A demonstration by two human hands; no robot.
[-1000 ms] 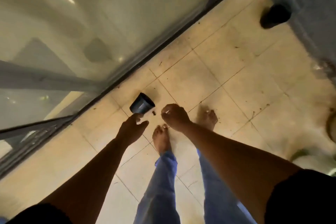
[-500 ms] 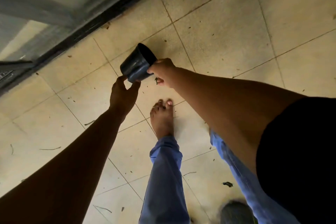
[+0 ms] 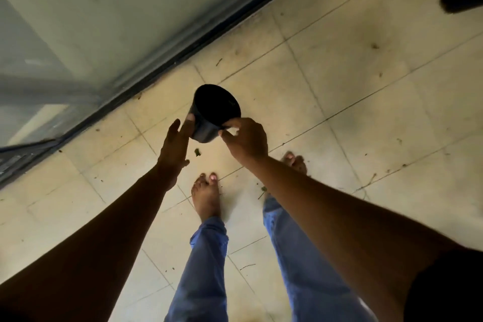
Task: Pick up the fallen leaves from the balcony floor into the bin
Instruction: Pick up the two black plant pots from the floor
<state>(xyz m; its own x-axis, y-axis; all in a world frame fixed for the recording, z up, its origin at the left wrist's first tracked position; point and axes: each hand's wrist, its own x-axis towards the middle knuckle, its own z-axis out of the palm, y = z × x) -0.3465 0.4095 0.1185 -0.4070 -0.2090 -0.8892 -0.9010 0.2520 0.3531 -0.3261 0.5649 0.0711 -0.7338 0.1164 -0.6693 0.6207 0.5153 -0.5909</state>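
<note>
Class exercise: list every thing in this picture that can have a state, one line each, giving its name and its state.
bin: lifted off the floor, tilted, mouth open, inside too dark to see
right hand: pinching the bin's side
left hand: fingers straight, touching the bin's other side
green leaf scrap: lying on the tiled floor below the bin

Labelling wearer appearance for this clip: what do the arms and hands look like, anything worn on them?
Both forearms are bare down to the left hand and right hand: no gloves, watch or rings visible. A dark short sleeve shows at the right upper arm. Blue trousers, bare feet.
</note>
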